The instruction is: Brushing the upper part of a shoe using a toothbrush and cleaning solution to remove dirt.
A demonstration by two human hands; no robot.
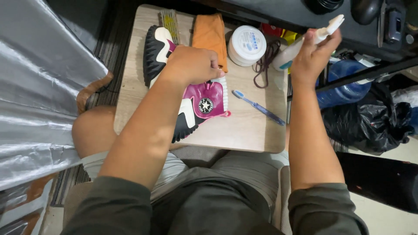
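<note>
Seated at one small wooden table [244, 130], knees under its near edge. One magenta high-top sneaker [204, 102] with black-and-white chunky sole lying on its side at table centre, pinned under the left hand [191, 65], fingers curled closed on its upper edge. Laces seemingly out already: one dark cord bundle [265, 58] lying far right. Right hand [311, 56] raised at the far right edge, wrapped closed around one white spray bottle [305, 41], nozzle up. Judging by this, wetting stage only; scrubbing apparently not yet done, since one blue toothbrush [259, 106] lies untouched right of the shoe. Further back: one orange cloth [211, 35], one round white tub [247, 45], one bristle brush [170, 24].
</note>
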